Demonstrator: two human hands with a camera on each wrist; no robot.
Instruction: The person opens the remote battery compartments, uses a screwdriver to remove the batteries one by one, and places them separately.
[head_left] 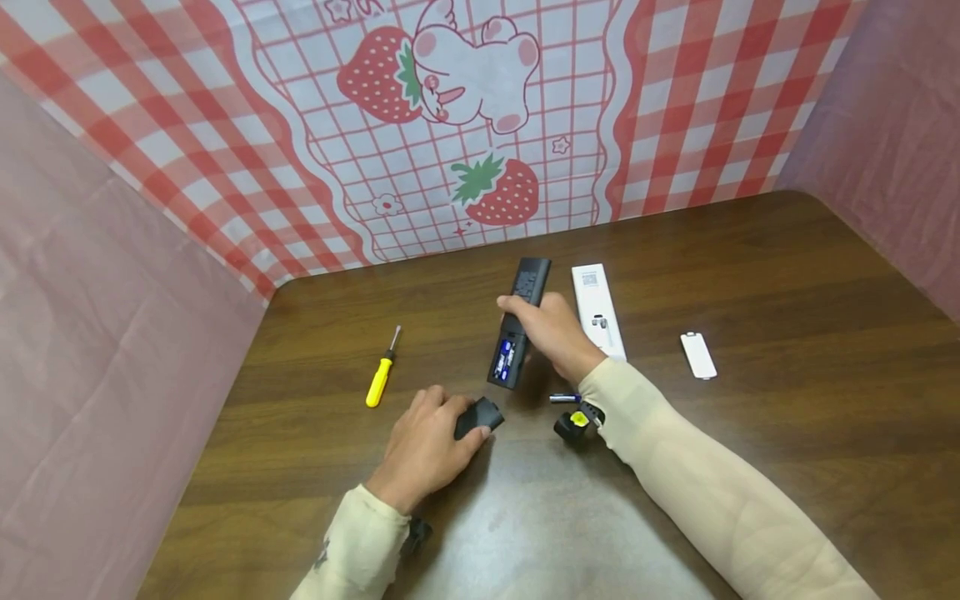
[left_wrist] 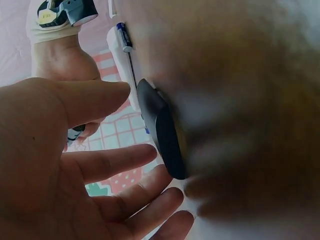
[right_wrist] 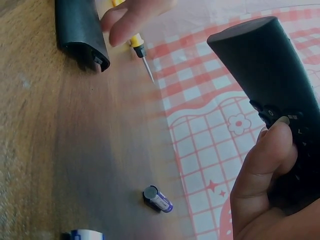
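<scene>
While the two hands work apart, the right one has the remote (head_left: 527,293) clamped, thumb laid across its back, fingers round to the button face. Right hand (head_left: 553,331) sits ahead of and to the outer side of the left hand (head_left: 426,442). Remote lies tilted in that grip, back upward, far end reaching past the right thumb, near end pointing down toward the left hand; bay at that end uncovered, blue cells (head_left: 507,360) showing inside. Black cover (head_left: 478,417) at the left hand, between thumb and forefinger; fingers loosely spread there, firmness of contact cannot be told. Just behind the right hand, by its wrist, a loose battery (head_left: 564,398) on the surface (head_left: 517,517); right wrist view shows a second battery (right_wrist: 88,235), cut by the frame edge. Wrist camera (head_left: 573,423) strapped at the right wrist. White box (head_left: 594,300) just to the right of the right hand, partly hidden behind it. White flat piece (head_left: 699,356) farther right, well apart from both hands. Yellow-handled screwdriver (head_left: 380,379) ahead and left of the left hand, untouched, shaft pointing away.
</scene>
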